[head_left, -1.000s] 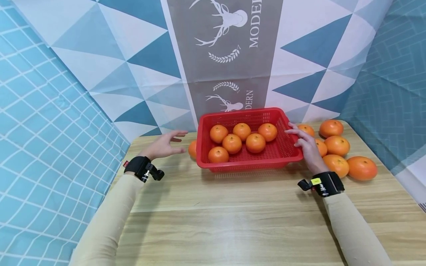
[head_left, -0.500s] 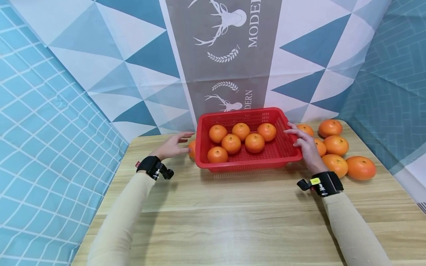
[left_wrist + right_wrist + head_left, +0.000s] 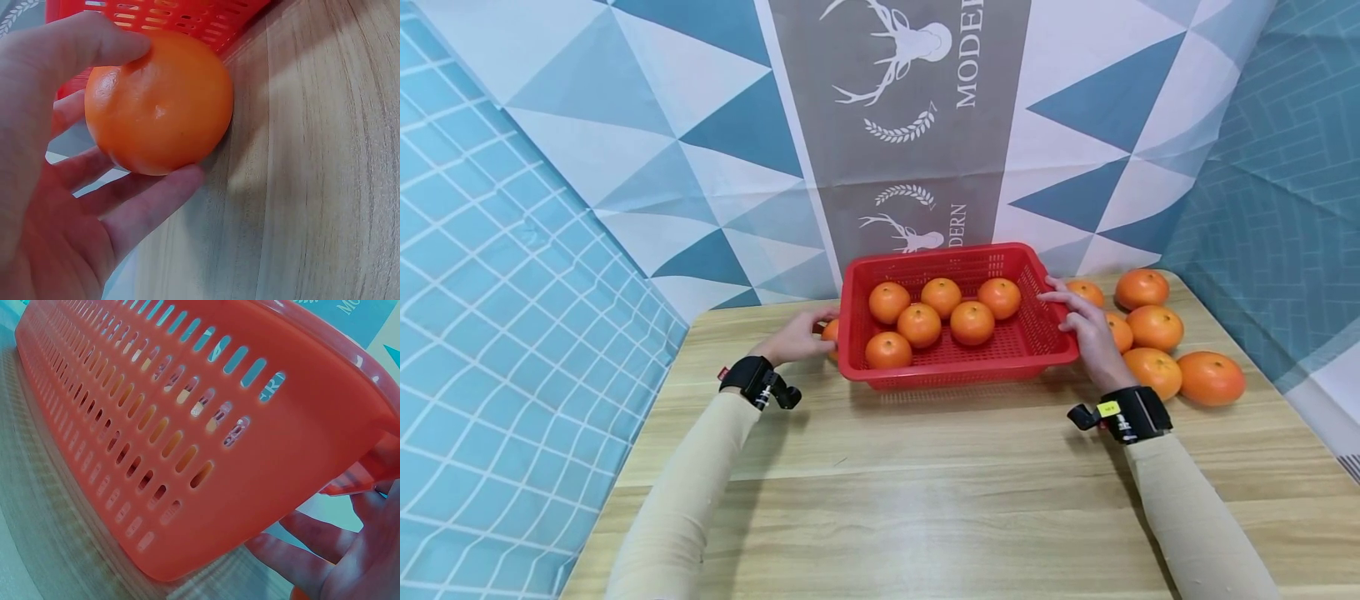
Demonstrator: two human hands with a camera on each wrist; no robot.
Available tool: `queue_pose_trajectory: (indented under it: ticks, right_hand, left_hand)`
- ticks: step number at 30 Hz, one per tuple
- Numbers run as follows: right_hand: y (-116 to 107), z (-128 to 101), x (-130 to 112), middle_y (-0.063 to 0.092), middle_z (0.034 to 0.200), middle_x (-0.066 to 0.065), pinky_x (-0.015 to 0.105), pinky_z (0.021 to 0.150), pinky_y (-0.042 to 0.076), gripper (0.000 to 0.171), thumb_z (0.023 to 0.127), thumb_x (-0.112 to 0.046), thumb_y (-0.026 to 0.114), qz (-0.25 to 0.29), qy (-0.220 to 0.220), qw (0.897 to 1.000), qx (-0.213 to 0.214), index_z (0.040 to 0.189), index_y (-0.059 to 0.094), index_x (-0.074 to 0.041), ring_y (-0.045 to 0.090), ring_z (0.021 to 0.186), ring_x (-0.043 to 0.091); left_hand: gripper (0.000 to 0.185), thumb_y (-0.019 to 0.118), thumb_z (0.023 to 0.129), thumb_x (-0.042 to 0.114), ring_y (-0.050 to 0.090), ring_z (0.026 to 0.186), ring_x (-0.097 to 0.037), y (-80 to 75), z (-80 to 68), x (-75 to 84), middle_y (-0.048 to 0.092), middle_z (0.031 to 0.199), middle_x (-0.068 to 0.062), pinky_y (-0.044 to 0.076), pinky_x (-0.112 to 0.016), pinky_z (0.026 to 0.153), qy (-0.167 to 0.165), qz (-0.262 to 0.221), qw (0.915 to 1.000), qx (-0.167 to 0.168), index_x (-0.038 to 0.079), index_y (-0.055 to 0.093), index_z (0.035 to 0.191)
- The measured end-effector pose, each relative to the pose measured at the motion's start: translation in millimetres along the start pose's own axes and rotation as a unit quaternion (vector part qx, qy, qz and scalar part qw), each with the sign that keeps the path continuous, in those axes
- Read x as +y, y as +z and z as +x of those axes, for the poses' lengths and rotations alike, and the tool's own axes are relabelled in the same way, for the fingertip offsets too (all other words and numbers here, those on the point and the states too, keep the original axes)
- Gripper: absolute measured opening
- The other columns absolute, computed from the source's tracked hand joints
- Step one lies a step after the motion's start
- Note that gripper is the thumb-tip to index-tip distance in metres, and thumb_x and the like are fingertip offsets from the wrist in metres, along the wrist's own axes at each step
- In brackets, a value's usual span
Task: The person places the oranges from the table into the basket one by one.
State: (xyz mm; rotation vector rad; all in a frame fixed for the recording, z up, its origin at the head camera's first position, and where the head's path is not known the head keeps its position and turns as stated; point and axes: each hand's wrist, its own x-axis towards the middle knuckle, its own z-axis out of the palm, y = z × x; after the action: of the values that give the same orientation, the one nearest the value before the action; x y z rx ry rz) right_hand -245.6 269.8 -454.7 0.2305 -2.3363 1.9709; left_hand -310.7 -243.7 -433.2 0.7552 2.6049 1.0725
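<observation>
Left wrist view: left hand (image 3: 56, 187), open and short of the red basket (image 3: 951, 312) a second ago, now curls round the loose orange (image 3: 159, 103) touching the basket's left wall, so pickup looks imminent; right hand (image 3: 1086, 329) rests straight-fingered on the basket's right rim.

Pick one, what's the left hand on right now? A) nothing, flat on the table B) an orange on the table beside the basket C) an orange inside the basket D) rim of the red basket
B: the left wrist view shows the left hand curled round an orange resting on the table just outside the red basket.
</observation>
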Motion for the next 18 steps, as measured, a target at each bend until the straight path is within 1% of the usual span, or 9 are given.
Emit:
queue_pose_trajectory:
  ticks: [1,6,8,11,14,18]
  right_hand:
    - [0.1,-0.2,0.0,0.024,0.191,0.003,0.003,0.1,0.053,0.059,0.101,0.003,0.037,-0.001,-0.001,1.0,0.001,0.156,0.058,0.002,0.013,0.178,0.04]
    - [0.7,-0.1,0.4,0.025,0.191,0.003,0.003,0.1,0.052,0.058,0.101,0.003,0.037,-0.001,-0.004,1.0,0.002,0.155,0.058,0.003,0.013,0.178,0.04]
    - [0.8,0.0,1.0,0.026,0.191,0.003,0.003,0.101,0.052,0.058,0.102,0.003,0.036,-0.006,-0.005,1.0,0.0,0.155,0.058,0.002,0.014,0.178,0.039]
    - [0.8,-0.2,1.7,0.026,0.191,0.003,0.003,0.1,0.051,0.058,0.102,0.003,0.036,-0.015,-0.004,1.0,-0.001,0.155,0.058,0.002,0.015,0.178,0.039]
    - [0.6,0.0,1.7,0.025,0.191,0.003,0.003,0.099,0.052,0.058,0.102,0.003,0.037,-0.014,-0.006,1.0,0.0,0.155,0.058,0.003,0.015,0.177,0.04]
    - [0.1,1.1,1.3,0.025,0.191,0.002,0.004,0.098,0.054,0.058,0.102,0.002,0.037,-0.008,-0.003,1.0,0.001,0.156,0.058,0.003,0.015,0.177,0.04]
  left_hand:
    - [0.061,0.071,0.098,0.004,0.065,0.137,-0.049,0.0,-0.3,0.4,0.065,0.155,-0.029,0.057,-0.062,0.118,0.004,0.001,1.0,0.001,-0.007,0.057,0.157]
    - [0.063,0.071,0.098,0.006,0.063,0.139,-0.05,0.0,-3.0,1.3,0.064,0.156,-0.029,0.057,-0.064,0.118,-0.001,0.005,1.0,0.004,-0.006,0.057,0.158]
    - [0.063,0.071,0.098,0.005,0.062,0.14,-0.049,0.3,-3.3,-0.6,0.064,0.157,-0.029,0.056,-0.064,0.12,-0.004,0.004,1.0,0.004,-0.006,0.057,0.158]
    - [0.063,0.073,0.099,0.005,0.062,0.14,-0.05,-1.3,-5.9,-4.0,0.063,0.158,-0.03,0.055,-0.063,0.12,0.0,0.0,1.0,0.005,-0.007,0.056,0.159]
    - [0.064,0.073,0.099,0.005,0.061,0.14,-0.048,-6.1,-11.6,-7.1,0.062,0.16,-0.03,0.056,-0.06,0.119,0.0,-0.005,0.9999,0.009,-0.007,0.056,0.159]
    - [0.064,0.072,0.1,0.009,0.064,0.132,-0.046,-15.6,-23.2,-10.1,0.061,0.158,-0.03,0.059,-0.048,0.109,-0.009,-0.005,0.9998,0.018,-0.005,0.056,0.16]
